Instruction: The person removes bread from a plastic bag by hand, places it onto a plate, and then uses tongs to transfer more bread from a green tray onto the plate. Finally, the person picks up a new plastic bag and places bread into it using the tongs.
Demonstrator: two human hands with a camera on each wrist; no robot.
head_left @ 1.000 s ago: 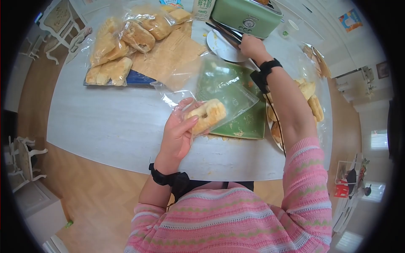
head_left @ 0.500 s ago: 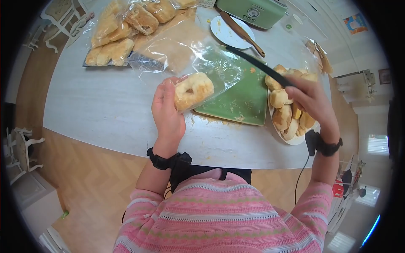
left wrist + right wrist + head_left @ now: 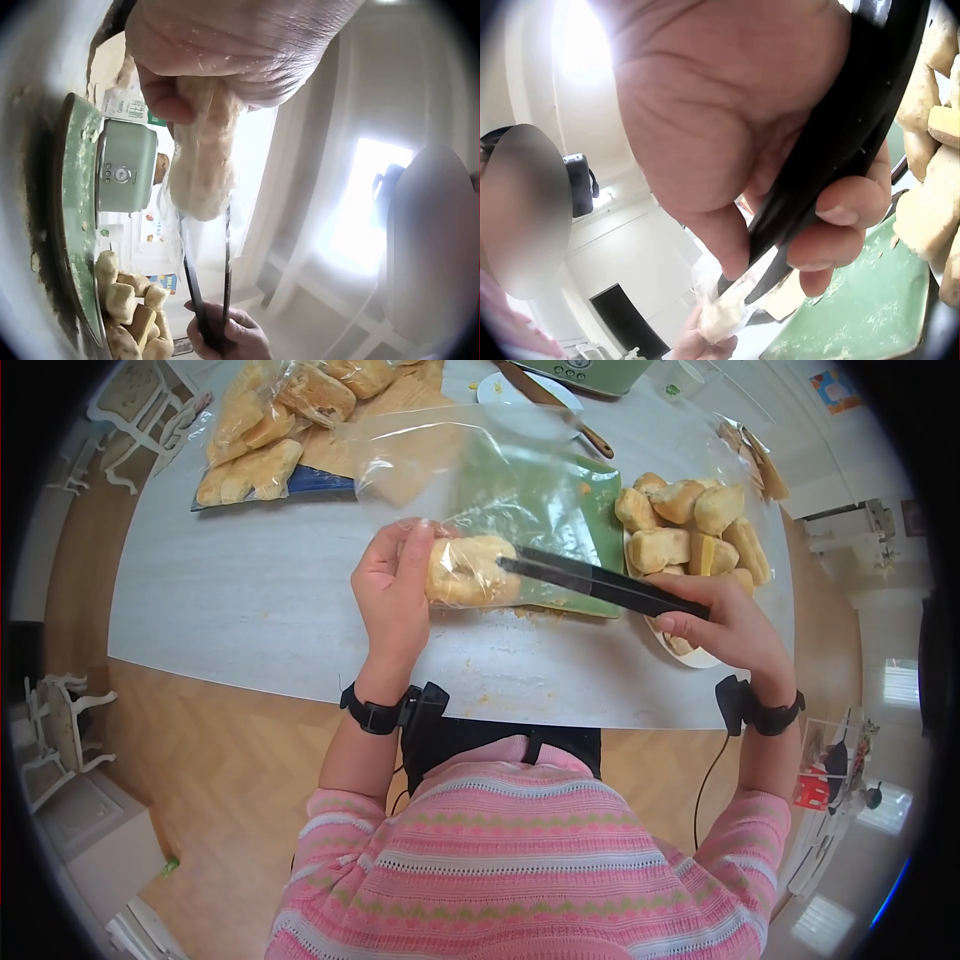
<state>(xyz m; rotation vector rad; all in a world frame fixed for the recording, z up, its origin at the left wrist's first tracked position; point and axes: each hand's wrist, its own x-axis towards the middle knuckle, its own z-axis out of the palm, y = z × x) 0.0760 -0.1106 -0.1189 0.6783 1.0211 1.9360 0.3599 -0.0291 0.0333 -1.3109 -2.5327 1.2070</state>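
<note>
My left hand (image 3: pixel 392 595) holds a pale golden piece of bread (image 3: pixel 468 588) with a clear plastic bag (image 3: pixel 400 450) around it, thumb on top and fingers behind. The bag's loose part spreads out beyond the bread, over the table and a green tray (image 3: pixel 605 550). My right hand (image 3: pixel 735 622) grips black tongs (image 3: pixel 630 592), whose tips reach the bread's right end. In the left wrist view, the two arms of the tongs (image 3: pixel 192 277) stand apart at the bread's end.
On the right, a white plate (image 3: pixel 698 658) bears several bread pieces. Bagged bread (image 3: pixel 255 475) lies at the back left by brown paper (image 3: pixel 415 420). A long brown utensil (image 3: pixel 545 392) lies across a white plate (image 3: pixel 490 392). Behind stands a green toaster (image 3: pixel 124 180).
My right hand has taken the tongs from the white plate at the back and brought them to the bread. The left hand has turned the bagged bread more level.
</note>
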